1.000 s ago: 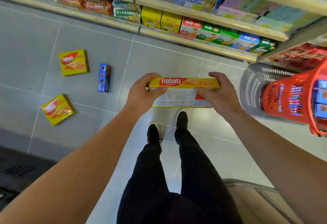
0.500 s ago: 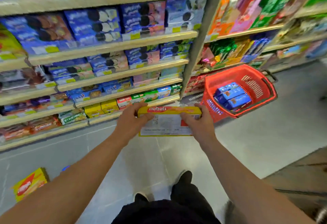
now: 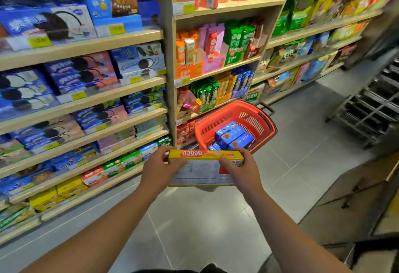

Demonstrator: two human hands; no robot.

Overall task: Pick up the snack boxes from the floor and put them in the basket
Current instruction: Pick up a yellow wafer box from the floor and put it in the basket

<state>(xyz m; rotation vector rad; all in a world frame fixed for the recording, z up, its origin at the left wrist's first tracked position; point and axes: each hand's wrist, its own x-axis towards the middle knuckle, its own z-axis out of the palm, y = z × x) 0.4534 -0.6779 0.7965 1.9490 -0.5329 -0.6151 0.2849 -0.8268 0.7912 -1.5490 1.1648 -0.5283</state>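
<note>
I hold a yellow Nabati wafer box (image 3: pixel 203 168) flat in front of me, its white back panel facing up. My left hand (image 3: pixel 158 169) grips its left end and my right hand (image 3: pixel 239 170) grips its right end. Just beyond the box, a red plastic basket (image 3: pixel 257 114) stands on the floor against the shelf upright. Several blue snack boxes (image 3: pixel 234 138) lie inside the basket. The held box sits in front of the basket's near rim and hides it.
Long wooden shelves (image 3: pixel 86 104) stacked with cookie and snack packs run along the left and back. A metal wire rack (image 3: pixel 371 108) stands at the right. A dark low counter edge (image 3: pixel 354 188) is at the lower right. Grey tile floor (image 3: pixel 216 218) lies between them.
My view has swung up and right from the floor toward the shelves. The basket has come nearer and more central. Both hands still hold the yellow box, now just short of the basket.
</note>
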